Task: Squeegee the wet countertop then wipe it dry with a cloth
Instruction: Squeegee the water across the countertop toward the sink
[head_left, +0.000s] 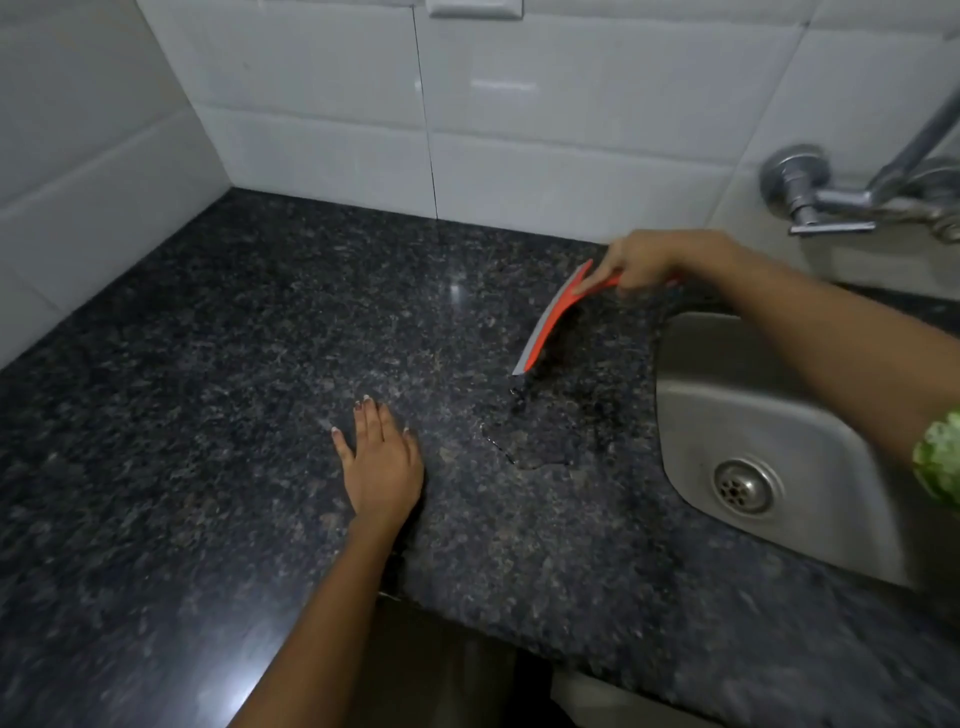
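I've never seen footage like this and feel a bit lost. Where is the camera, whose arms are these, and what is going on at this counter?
There is no machine: the single picture comes from a camera worn on a person's head, looking down at their own arms. The left hand lies flat on the dark speckled countertop. The right hand holds an orange squeegee by its handle, its grey blade on the stone, next to a steel sink. A small puddle sits just in front of the blade. A tap juts from the tiled wall. No cloth is in view.
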